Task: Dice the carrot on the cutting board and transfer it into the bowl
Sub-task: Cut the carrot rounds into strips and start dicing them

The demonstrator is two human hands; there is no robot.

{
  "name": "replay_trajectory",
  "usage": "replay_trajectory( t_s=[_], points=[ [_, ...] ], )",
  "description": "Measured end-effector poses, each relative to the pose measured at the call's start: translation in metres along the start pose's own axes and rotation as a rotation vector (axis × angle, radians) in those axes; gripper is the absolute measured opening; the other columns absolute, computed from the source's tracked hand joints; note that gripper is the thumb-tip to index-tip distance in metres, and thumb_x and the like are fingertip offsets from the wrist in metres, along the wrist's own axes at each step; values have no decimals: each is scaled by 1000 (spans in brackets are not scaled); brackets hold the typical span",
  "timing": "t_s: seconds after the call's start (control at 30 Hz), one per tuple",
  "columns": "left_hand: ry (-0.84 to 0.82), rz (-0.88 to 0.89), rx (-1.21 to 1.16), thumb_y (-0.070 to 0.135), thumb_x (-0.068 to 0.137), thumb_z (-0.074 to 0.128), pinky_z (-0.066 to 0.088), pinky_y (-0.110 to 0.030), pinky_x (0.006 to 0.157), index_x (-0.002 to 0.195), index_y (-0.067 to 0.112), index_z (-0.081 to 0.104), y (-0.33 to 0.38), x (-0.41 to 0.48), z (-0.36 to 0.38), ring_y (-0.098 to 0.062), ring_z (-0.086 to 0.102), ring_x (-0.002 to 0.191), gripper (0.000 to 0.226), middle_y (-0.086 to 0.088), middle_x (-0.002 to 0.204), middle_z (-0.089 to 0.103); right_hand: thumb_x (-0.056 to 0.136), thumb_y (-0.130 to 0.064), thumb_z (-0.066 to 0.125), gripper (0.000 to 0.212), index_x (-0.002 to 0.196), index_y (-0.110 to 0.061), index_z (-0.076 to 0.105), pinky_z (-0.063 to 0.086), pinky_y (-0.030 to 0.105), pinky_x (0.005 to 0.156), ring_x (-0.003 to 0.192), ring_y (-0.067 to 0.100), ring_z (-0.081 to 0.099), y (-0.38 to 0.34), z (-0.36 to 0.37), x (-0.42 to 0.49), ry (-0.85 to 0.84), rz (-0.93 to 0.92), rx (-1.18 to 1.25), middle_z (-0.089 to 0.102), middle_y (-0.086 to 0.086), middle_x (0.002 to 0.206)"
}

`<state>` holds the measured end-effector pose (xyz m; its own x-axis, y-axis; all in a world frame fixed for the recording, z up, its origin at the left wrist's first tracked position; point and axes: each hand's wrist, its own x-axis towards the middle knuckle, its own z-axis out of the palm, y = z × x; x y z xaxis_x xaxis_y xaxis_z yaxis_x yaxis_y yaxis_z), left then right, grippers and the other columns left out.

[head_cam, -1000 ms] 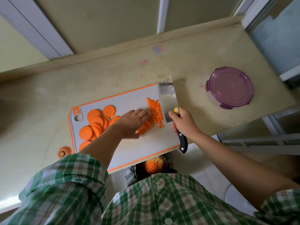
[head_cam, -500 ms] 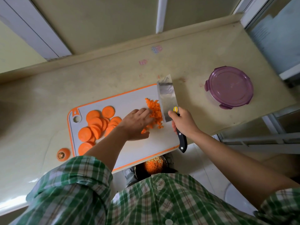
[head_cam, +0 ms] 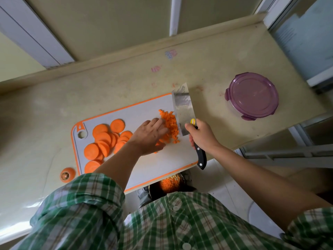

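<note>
Since a second ago the left hand [head_cam: 150, 135] has slid along the cutting board [head_cam: 140, 112] toward the cleaver [head_cam: 182, 109]. Its fingers, curled before, now lie nearly straight against the diced carrot [head_cam: 170, 121]. The right hand [head_cam: 201, 137] grips the cleaver's black handle, and the blade stands at the board's right end, touching the pile's right side. Carrot slices [head_cam: 104, 139] overlap toward the board's left end. Off its near left corner a carrot top [head_cam: 67, 175] sits on the counter [head_cam: 126, 82]. A round purple lidded container [head_cam: 251, 95] rests near the counter's right edge. Below the board's near edge, the bowl [head_cam: 169, 184] holds more dice.
</note>
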<state>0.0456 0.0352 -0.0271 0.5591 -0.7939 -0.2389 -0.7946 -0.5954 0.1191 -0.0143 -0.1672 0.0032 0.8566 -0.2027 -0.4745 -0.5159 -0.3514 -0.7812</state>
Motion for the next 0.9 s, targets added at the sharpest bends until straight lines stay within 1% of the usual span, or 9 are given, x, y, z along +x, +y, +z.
replay_trajectory(
  t_s=[0.13,0.27,0.4,0.5,0.6,0.67,0.73,0.8,0.9],
  points=[
    [-9,13,37,61,77,62,39,-41,102,130,14,51,-1,0,1,-30,43,126,72,-13,138,45,97,-21,48,28,71,-11,41,42,30,42,42,28,49,1,1,0,6,3,1,54,15,54],
    [-82,41,68,72,77,56,33,-40,107,139,9,43,-6,-11,1,-29,37,132,89,-11,144,40,97,-22,47,27,73,-9,41,43,31,42,43,28,50,0,0,-1,-4,4,-9,54,15,55],
    [-142,79,77,58,83,56,24,-34,112,148,12,29,-11,-16,2,-24,24,140,84,-5,153,28,97,-23,47,26,76,-8,41,43,31,42,42,26,50,-1,3,-2,-11,10,-10,54,14,54],
    [-154,78,86,49,83,61,25,-34,112,147,10,29,-8,-16,0,-25,24,140,81,-7,153,27,96,-22,47,27,75,-8,40,42,30,42,41,25,48,-3,6,-4,-16,10,-2,53,13,53],
    [-136,59,89,47,87,58,26,-34,110,147,9,30,-8,-19,3,-25,25,139,76,-8,152,28,96,-20,48,26,73,-10,40,40,29,42,39,24,47,-6,10,-7,-16,4,-4,52,13,52],
    [-114,28,77,45,88,57,29,-35,108,146,8,33,-8,-25,8,-26,30,136,73,-8,149,33,96,-20,48,26,73,-10,40,41,29,42,38,24,46,-6,11,-8,-22,1,-12,52,13,52],
    [-74,-26,49,42,85,62,37,-37,103,139,4,44,-6,-32,13,-29,41,128,69,-12,140,45,96,-20,47,26,74,-10,40,42,30,42,40,25,47,-7,12,-10,-32,5,-17,52,13,53],
    [-17,-70,64,40,78,70,47,-39,91,126,1,56,-4,-38,19,-31,53,112,64,-14,123,57,97,-20,48,25,74,-10,41,42,31,43,42,25,48,-9,14,-12,-41,13,-17,52,12,55],
    [65,-167,54,37,75,68,50,-38,76,111,0,61,0,-44,24,-31,56,96,52,-15,107,61,97,-19,48,25,74,-11,41,42,31,43,44,24,48,-13,19,-14,-55,30,-7,51,11,57]
  ],
)
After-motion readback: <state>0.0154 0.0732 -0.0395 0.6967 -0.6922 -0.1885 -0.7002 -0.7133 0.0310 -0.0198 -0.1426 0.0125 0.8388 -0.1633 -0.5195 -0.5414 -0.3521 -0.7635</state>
